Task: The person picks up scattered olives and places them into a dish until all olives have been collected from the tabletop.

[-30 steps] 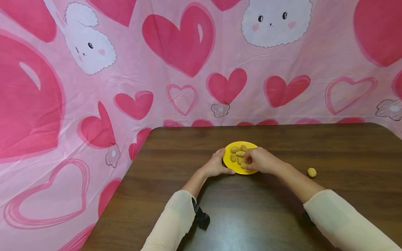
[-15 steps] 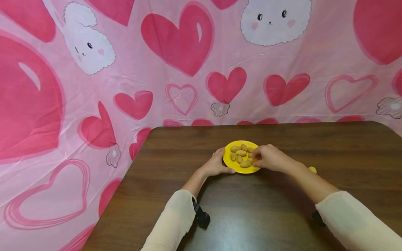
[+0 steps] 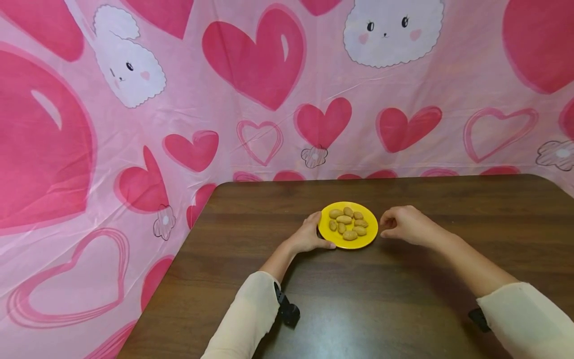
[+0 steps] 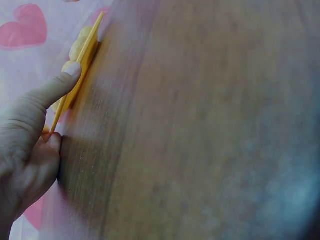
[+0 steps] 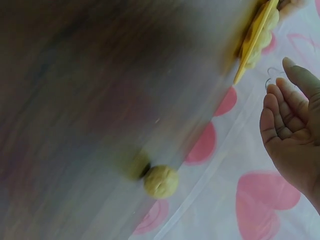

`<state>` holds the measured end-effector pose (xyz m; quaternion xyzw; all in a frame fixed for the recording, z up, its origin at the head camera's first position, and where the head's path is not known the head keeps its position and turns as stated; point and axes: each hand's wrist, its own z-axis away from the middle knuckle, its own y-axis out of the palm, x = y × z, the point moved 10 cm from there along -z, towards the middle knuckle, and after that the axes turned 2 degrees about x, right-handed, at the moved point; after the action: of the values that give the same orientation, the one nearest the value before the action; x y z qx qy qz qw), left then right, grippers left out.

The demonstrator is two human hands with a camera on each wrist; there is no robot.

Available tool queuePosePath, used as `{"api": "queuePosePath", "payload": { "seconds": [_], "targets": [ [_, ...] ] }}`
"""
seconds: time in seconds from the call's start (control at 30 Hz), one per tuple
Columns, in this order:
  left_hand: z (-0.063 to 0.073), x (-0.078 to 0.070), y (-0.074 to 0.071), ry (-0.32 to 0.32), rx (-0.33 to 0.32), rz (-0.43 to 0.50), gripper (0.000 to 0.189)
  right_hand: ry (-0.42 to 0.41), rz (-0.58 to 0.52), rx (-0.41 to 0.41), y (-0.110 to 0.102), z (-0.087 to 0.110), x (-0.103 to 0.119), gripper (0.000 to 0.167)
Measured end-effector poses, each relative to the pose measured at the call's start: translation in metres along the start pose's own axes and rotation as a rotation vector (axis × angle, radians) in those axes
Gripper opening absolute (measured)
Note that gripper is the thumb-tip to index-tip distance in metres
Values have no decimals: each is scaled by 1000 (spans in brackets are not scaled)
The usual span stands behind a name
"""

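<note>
A yellow plate (image 3: 329, 238) stands on the brown wooden table, with several small tan oval pieces (image 3: 350, 235), like small potatoes or unshelled nuts, spread on it. My left hand (image 3: 307, 235) grips the plate's left rim; in the left wrist view the thumb (image 4: 72, 70) lies on top of the edge and a finger is below it. Just right of the plate, my right hand (image 3: 410, 227) hovers with fingers loosely bent and nothing held. One more tan round piece (image 5: 161, 181) lies on the table in the right wrist view; in the head view my right forearm hides it.
The table (image 3: 350, 299) has a dark wood-grain top. Behind it and at the left hangs a pink cloth (image 3: 269, 139) with hearts and white animal faces. Black wrist cameras (image 3: 289, 314) sit at the sleeves.
My right hand has drawn back to the right from over the plate, uncovering the pieces there. The lone piece has become hidden by the forearm. My left hand keeps its hold.
</note>
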<state>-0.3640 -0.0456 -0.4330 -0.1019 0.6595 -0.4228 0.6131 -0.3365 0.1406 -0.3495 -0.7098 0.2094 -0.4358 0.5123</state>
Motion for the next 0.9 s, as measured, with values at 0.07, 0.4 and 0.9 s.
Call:
{"api": "queuePosePath", "payload": {
  "seconds": [0.07, 0.4, 0.9],
  "targets": [
    [0, 0, 0, -3, 1, 1, 100, 4, 5, -9, -3, 4, -4, 20],
    [0, 2, 0, -19, 6, 4, 101, 34, 18, -43, -14, 23, -20, 20],
    [0, 1, 1, -11, -7, -7, 102, 76, 75, -73, -28, 48, -44, 21]
  ]
}}
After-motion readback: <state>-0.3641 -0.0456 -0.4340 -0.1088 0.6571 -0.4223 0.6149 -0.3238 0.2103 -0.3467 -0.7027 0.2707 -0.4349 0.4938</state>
